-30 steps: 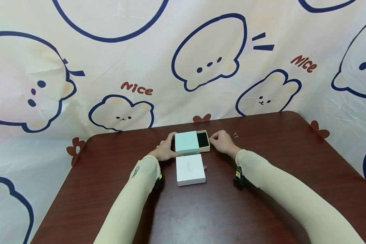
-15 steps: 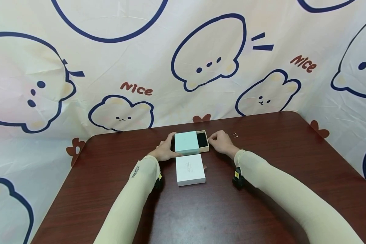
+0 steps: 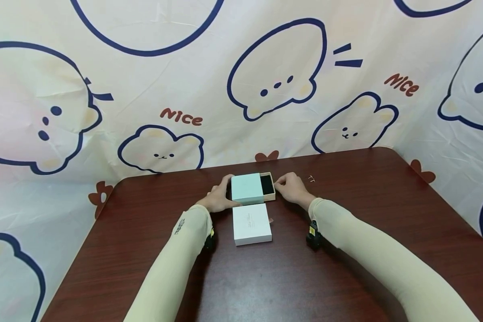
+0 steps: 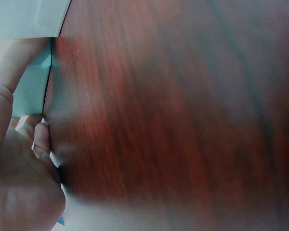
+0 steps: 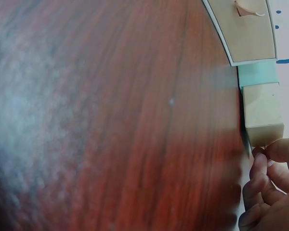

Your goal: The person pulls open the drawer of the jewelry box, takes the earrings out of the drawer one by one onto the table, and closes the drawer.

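Note:
A mint-green drawer box (image 3: 246, 188) lies near the far edge of the table, its cream drawer (image 5: 263, 106) partly out to the right. Black lining (image 3: 267, 184) shows inside the drawer. My left hand (image 3: 217, 197) grips the mint sleeve from the left, thumb at the near side and fingers at the far side. At the drawer's right end, my right hand (image 3: 293, 187) pinches a small tab between thumb and forefinger; the fingers mostly hide it. Directly in front of the mint box sits a white box (image 3: 252, 224) with a ribbon tab (image 5: 249, 9) on its right end.
Small thin gold-coloured pieces (image 3: 311, 178), too small to identify, lie just right of my right hand. The dark wooden table (image 3: 265, 281) meets a printed cloth backdrop (image 3: 217, 89) at the back and sides.
The drawer has slid slightly left into the mint sleeve, and my right hand has shifted left with it. My left hand and the white box stay in place.

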A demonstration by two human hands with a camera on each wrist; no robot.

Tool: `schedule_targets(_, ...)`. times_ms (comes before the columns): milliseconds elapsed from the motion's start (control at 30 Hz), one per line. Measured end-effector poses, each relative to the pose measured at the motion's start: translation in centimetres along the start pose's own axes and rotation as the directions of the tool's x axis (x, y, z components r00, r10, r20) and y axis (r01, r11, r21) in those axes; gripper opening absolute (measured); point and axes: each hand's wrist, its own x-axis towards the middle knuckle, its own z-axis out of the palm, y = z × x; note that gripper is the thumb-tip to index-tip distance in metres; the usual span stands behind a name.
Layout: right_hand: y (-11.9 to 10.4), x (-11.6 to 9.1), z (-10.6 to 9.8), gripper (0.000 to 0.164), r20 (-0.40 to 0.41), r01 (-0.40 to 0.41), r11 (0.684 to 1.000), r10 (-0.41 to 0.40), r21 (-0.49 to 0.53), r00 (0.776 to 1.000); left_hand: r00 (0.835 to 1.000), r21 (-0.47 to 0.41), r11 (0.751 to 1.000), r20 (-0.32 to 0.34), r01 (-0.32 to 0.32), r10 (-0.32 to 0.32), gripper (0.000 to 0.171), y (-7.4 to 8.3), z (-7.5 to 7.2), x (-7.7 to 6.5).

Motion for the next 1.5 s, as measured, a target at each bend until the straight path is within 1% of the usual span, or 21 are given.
schedule_targets(167, 0.01, 0.08, 0.02, 0.026, 0.003, -0.005, 1.0, 0.005, 0.01, 1.0, 1.0, -0.004, 1.0, 0.004, 0.016, -0.016, 0.103, -0.22, 0.09, 0.46)
schedule_targets(367, -0.17, 0.02, 0.06, 0.026, 0.006, -0.005, 1.0, 0.005, 0.005, 1.0, 1.0, -0.009, 1.0, -0.001, 0.011, -0.011, 0.102, -0.28, 0.12, 0.43)
schedule_targets(600, -0.07, 0.02, 0.19, 0.026, 0.008, -0.008, 1.0, 0.008, 0.008, 1.0, 1.0, -0.008, 1.0, -0.008, -0.01, 0.01, 0.101, 0.19, -0.04, -0.17)
schedule_targets(767, 0.24, 0.13, 0.37, 0.026, 0.003, 0.007, 1.0, -0.007, 0.008, 1.0, 1.0, -0.008, 1.0, -0.013, -0.009, 0.008, 0.1, 0.28, 0.0, -0.23)
schedule_targets(933, 0.42, 0.25, 0.38, 0.027, 0.006, 0.003, 1.0, -0.003, 0.01, 1.0, 1.0, -0.014, 1.0, -0.018, -0.013, 0.012, 0.1, 0.56, -0.06, -0.52)
schedule_targets(1233, 0.34, 0.22, 0.38, 0.027, 0.004, -0.005, 1.0, 0.005, 0.013, 1.0, 1.0, -0.015, 1.0, -0.018, -0.009, 0.009, 0.101, 0.59, -0.01, -0.52)
schedule_targets(1500, -0.03, 0.0, 0.36, 0.026, 0.003, 0.007, 1.0, -0.007, 0.011, 1.0, 1.0, -0.014, 1.0, -0.017, -0.01, 0.01, 0.101, 0.45, -0.02, -0.5)
